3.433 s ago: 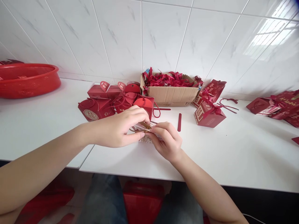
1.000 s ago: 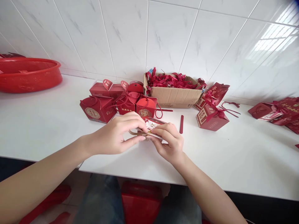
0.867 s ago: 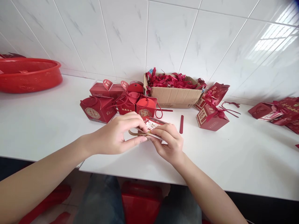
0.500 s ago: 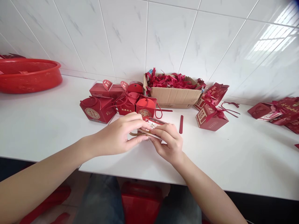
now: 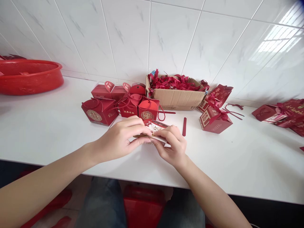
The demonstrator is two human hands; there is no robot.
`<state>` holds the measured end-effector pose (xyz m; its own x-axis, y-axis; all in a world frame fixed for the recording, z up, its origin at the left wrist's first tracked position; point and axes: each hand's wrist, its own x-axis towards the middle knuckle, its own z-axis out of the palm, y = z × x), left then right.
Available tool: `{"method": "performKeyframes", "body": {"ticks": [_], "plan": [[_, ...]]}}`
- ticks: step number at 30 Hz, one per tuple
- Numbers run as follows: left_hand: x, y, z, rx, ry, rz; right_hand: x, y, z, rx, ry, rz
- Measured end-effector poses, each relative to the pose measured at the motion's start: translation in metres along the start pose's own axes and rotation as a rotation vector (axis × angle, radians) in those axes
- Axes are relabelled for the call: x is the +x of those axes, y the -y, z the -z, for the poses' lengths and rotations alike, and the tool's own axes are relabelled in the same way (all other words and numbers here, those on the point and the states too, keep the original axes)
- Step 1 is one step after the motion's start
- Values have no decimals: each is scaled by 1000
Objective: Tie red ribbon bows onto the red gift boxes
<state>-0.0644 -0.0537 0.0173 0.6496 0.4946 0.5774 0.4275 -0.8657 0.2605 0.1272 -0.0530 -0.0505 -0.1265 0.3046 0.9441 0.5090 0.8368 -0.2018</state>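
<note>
Your left hand (image 5: 123,136) and right hand (image 5: 172,144) pinch one card (image 5: 154,126) before one carton (image 5: 178,99). The card's left edge (image 5: 137,136) bows less than earlier.

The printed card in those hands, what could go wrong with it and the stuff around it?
The printed card might crease or tear, because the left hand and right hand both pinch its near edge. The red cord loop just beyond might snag. The ribbons, heaped above the cardboard box's front rim, could spill if bumped.
</note>
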Motion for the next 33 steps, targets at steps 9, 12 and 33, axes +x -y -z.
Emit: {"method": "performKeyframes", "body": {"ticks": [9,12,33], "plan": [[-2,1,-1,-3,-4,-6,-2,-2,0,-14,-3,30],[-2,1,-2,5,-16,-15,-2,-2,0,-20,-25,35],[10,18,2,-31,-6,62,5,-12,4,-12,-24,-21]]}}
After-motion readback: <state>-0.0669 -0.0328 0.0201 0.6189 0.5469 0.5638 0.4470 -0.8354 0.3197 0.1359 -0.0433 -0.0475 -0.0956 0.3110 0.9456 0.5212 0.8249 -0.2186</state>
